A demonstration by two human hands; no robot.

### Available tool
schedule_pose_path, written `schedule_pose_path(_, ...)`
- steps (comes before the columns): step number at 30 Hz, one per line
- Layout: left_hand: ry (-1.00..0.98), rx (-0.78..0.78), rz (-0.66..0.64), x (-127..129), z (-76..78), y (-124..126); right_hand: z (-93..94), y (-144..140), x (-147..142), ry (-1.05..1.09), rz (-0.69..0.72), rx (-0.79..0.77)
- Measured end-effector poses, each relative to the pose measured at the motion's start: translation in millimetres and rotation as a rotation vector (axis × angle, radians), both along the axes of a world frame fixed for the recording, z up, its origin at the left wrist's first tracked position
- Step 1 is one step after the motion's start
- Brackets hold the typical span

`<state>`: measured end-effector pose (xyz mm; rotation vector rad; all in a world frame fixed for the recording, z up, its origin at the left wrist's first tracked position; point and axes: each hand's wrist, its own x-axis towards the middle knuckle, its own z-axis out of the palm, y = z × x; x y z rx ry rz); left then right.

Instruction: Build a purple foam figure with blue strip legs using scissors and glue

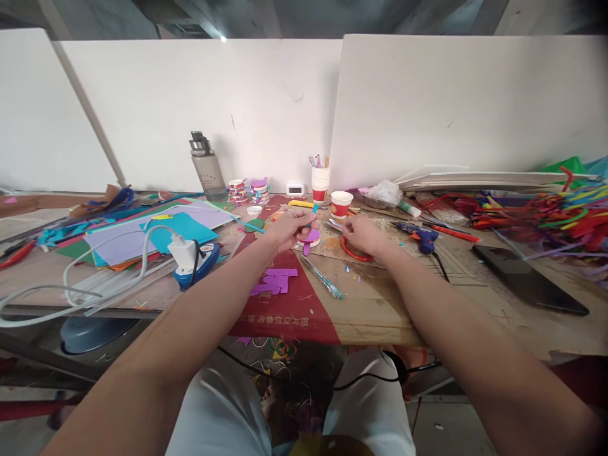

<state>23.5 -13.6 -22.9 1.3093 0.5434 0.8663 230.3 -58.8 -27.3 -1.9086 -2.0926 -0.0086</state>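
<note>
My left hand (291, 229) pinches a narrow blue paper strip (251, 226), whose short end pokes up past my fingertips while the long tail runs out to the left. Closed over a pair of scissors (355, 254) is my right hand (363, 233); an orange-red handle loop shows below it and the blades point left toward my other hand. Just under my left fingers sits a small round piece with a purple top (311, 237), partly hidden. Purple paper strips (275, 281) lie in a pile nearer me, beside a teal pen (323, 278).
Paper cups (341, 204), a cup of pens (320, 183), a white digital clock (295, 190) and a bottle (209, 171) stand at the back. A blue glue gun (422, 238) and dark phone (529, 278) lie right. Coloured sheets (123, 240) and a power strip (197, 266) are left.
</note>
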Motion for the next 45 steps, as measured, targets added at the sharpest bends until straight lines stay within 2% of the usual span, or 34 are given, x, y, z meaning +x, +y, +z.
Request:
schedule_pose_path(2, -0.002, -0.003, 0.007, 0, 0.3, 0, 4.6, 0, 5, 0.113, -0.043, 0.057)
schedule_pose_path(4, -0.005, -0.009, 0.009, 0, -0.1, 0, 12.4, -5, 9, 0.425, -0.021, 0.112)
schedule_pose_path(5, -0.005, -0.011, 0.007, 0, -0.5, 0, 17.4, -9, 9, 0.637, 0.047, 0.128)
schedule_pose_path(7, -0.004, -0.009, 0.007, 0, -1.5, 0, 28.9, -22, 8, 1.032, 0.296, 0.117)
schedule_pose_path(9, -0.002, -0.007, 0.010, 1, -2.6, 0, 40.0, -38, 5, 1.196, 0.575, 0.046)
schedule_pose_path(10, -0.002, -0.008, 0.015, 1, -3.0, 0, 44.4, -46, 4, 1.223, 0.663, -0.008)
schedule_pose_path(12, 0.000, -0.014, 0.025, 2, -3.5, 0, 49.6, -56, 2, 1.196, 0.767, -0.143)
schedule_pose_path(14, 0.008, -0.023, 0.031, 2, -3.4, 0, 49.9, -59, 1, 1.111, 0.785, -0.235)
schedule_pose_path(17, 0.020, -0.031, 0.037, 2, -2.4, -1, 46.3, -56, 0, 1.021, 0.717, -0.258)
schedule_pose_path(21, 0.022, -0.034, 0.033, 2, -0.6, -2, 43.9, -53, -2, 1.052, 0.598, -0.255)
schedule_pose_path(23, 0.016, -0.030, 0.029, 2, -0.3, -2, 43.2, -52, -2, 0.993, 0.519, -0.253)
schedule_pose_path(26, 0.007, -0.023, 0.030, 2, -0.6, -2, 39.1, -46, -1, 0.771, 0.420, -0.189)
schedule_pose_path(30, 0.040, 0.015, 0.016, 2, -1.5, -2, 27.5, -34, -1, 0.553, 0.425, 0.083)
schedule_pose_path(32, 0.059, 0.039, 0.004, 2, -2.2, -2, 21.7, -30, -1, 0.574, 0.437, 0.158)
schedule_pose_path(37, 0.074, 0.067, -0.010, 1, -6.7, 1, 16.4, -25, -7, 0.741, 0.387, 0.113)
schedule_pose_path(41, 0.142, 0.124, -0.024, 2, -9.9, 1, 16.2, -25, -15, 0.676, 0.268, 0.268)
schedule_pose_path(45, 0.272, 0.212, -0.019, 4, -9.8, -3, 12.2, -23, -21, 0.630, 0.257, 0.277)
